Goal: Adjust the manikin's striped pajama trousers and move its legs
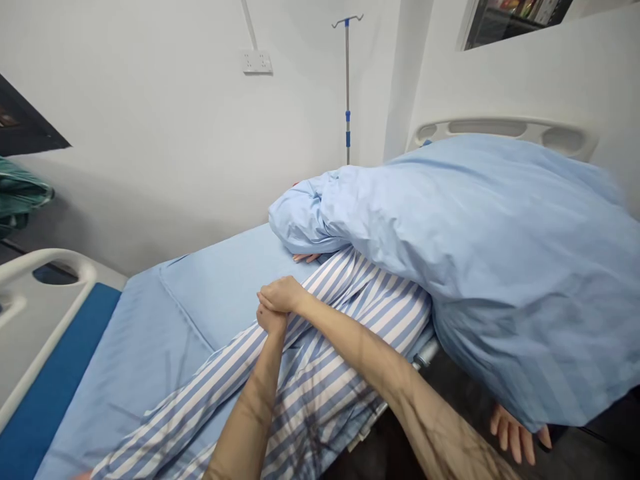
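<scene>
My left hand is closed, knuckles up, over the far edge of a leg in blue-and-white striped trousers. My right hand, also closed, sits just above and against the left one. The fingertips of both are hidden, so what they grip cannot be made out. The trousers are on a person lying across the bed. A light blue quilt covers the upper body, and the head is not visible. From under the quilt's left end show the fingers of a hand.
Another hand hangs below the quilt at the lower right. A blue sheet covers the mattress, between a pale footboard and headboard. An IV pole stands by the wall, right of a socket panel. A metal bed rail runs along the near side.
</scene>
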Motion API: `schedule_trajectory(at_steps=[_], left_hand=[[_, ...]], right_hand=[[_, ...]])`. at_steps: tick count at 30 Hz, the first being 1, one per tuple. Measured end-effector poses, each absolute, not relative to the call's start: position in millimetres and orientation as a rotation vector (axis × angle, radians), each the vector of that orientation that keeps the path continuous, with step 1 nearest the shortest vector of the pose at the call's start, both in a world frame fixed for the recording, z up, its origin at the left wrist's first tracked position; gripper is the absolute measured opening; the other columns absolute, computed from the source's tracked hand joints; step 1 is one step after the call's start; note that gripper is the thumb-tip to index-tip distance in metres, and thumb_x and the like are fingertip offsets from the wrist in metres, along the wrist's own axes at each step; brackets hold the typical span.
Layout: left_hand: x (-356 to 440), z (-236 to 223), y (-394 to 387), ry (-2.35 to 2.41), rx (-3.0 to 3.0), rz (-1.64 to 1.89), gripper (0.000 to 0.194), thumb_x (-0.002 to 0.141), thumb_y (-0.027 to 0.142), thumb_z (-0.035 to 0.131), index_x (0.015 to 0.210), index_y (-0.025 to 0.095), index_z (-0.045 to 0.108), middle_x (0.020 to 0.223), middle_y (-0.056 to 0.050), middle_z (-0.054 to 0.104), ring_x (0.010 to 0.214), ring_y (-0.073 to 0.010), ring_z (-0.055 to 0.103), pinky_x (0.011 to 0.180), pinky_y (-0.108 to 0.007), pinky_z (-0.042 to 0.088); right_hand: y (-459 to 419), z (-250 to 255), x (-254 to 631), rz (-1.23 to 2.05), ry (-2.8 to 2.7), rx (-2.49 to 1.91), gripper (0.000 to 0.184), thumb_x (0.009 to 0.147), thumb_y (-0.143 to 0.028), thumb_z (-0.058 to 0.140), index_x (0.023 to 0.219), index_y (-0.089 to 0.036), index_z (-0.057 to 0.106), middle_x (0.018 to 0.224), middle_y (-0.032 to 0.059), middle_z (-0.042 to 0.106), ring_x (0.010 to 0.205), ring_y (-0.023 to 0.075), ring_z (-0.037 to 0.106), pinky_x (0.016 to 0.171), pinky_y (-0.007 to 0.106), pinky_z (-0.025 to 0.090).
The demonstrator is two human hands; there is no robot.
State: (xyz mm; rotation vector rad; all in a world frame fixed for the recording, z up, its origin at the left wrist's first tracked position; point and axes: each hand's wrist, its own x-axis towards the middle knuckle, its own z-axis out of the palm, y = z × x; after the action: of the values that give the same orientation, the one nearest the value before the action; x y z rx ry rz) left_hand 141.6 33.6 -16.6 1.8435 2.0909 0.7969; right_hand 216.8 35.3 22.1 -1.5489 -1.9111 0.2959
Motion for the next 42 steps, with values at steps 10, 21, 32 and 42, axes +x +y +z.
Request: schedule_trajectory(at_steps=[10, 21, 32, 42], left_hand=[[160.3, 4.8, 28.1, 1.958, 1.768, 0.88, 0.04, 0.098, 0.025, 0.028, 0.07, 0.02, 0.056, 0.082, -0.009, 0.068, 0.082, -0.019, 0.06, 0.074, -0.029, 0.038], [207.8, -0.6, 20.4, 2.117, 1.815, 0.746, 0.028, 0.097, 0.028, 0.041, 0.096, 0.017, 0.066, 0.091, -0.013, 0.07, 0.082, -0.0212, 0.061, 0.066, -0.029, 0.033], [205.5, -1.6, 19.7, 2.11, 1.756, 0.799, 0.04, 0.099, 0.033, 0.031, 0.085, 0.021, 0.066, 0.096, -0.012, 0.071, 0.086, -0.023, 0.063, 0.069, -0.03, 0.036], [224.9, 19.6, 67.3, 1.704, 1.619, 1.225, 0.037, 0.088, 0.028, 0.036, 0.053, 0.021, 0.045, 0.055, -0.001, 0.053, 0.059, -0.0141, 0.048, 0.06, -0.027, 0.034]], right_hand=[[35.3, -3.4, 258.0, 0.48, -1.491, -1.537, 0.044, 0.099, -0.031, 0.044, 0.059, -0.017, 0.055, 0.061, 0.0, 0.061, 0.061, 0.0099, 0.047, 0.063, 0.023, 0.029], [40.6, 10.0, 261.0, 0.497, -1.229, -1.592, 0.044, 0.098, -0.029, 0.04, 0.056, -0.018, 0.046, 0.056, 0.0001, 0.055, 0.057, 0.0108, 0.046, 0.055, 0.024, 0.027], [33.5, 12.8, 290.8, 0.135, -1.431, -1.862, 0.041, 0.102, -0.033, 0.04, 0.078, -0.017, 0.07, 0.076, 0.0064, 0.073, 0.068, 0.0149, 0.062, 0.061, 0.027, 0.025], [43.9, 5.2, 296.0, 0.313, -1.238, -1.822, 0.046, 0.104, -0.036, 0.035, 0.08, -0.021, 0.072, 0.082, 0.0055, 0.074, 0.073, 0.0153, 0.062, 0.065, 0.024, 0.03]])
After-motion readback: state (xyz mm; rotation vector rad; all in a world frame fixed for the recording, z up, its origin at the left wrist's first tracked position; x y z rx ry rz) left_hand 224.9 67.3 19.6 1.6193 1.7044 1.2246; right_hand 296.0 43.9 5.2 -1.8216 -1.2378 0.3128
